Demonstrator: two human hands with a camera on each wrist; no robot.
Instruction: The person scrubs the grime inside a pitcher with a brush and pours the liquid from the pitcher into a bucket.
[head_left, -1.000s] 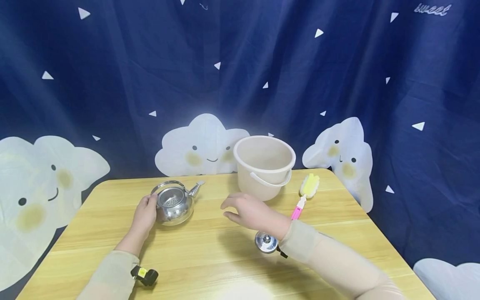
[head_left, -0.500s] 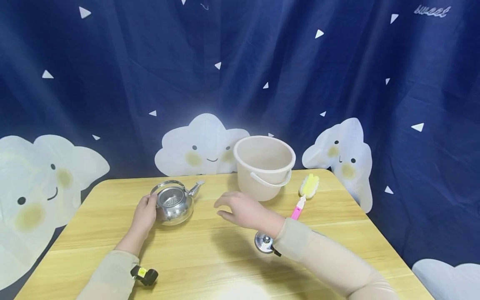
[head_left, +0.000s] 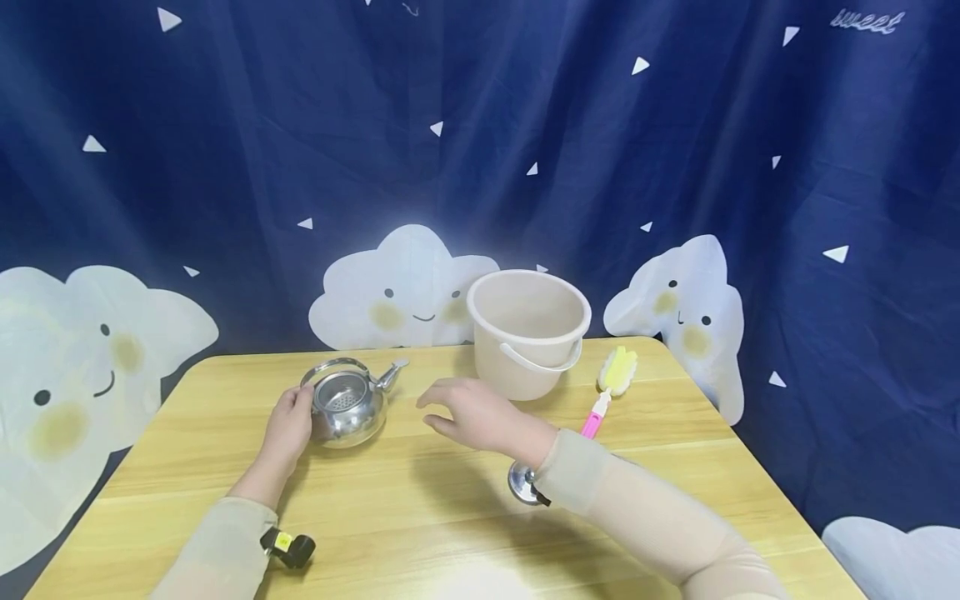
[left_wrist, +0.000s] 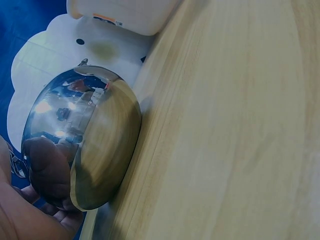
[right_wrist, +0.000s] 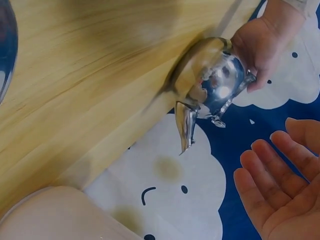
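Observation:
A shiny metal teapot (head_left: 348, 425) stands lidless at the left of the table, with a perforated strainer showing inside and its spout pointing right. My left hand (head_left: 288, 427) holds its left side near the hoop handle; some fingers are hidden behind the pot. In the left wrist view the round teapot body (left_wrist: 100, 145) rests against that hand. Over the table, right of the spout, my right hand (head_left: 476, 414) hovers palm down with relaxed fingers, holding nothing. Under the right forearm lies a round metal lid (head_left: 519, 481), partly covered by the sleeve.
A pale bucket (head_left: 517, 371) with a lowered handle stands at the back edge, just beyond the right hand. To its right lies a brush (head_left: 617, 375) with a yellow and white sponge head and pink handle. Behind the wooden table (head_left: 360, 533) hangs a blue curtain.
My right hand has drifted left, closer to the teapot's spout, and its sleeve covers more of the lid. The left hand and the teapot keep their place.

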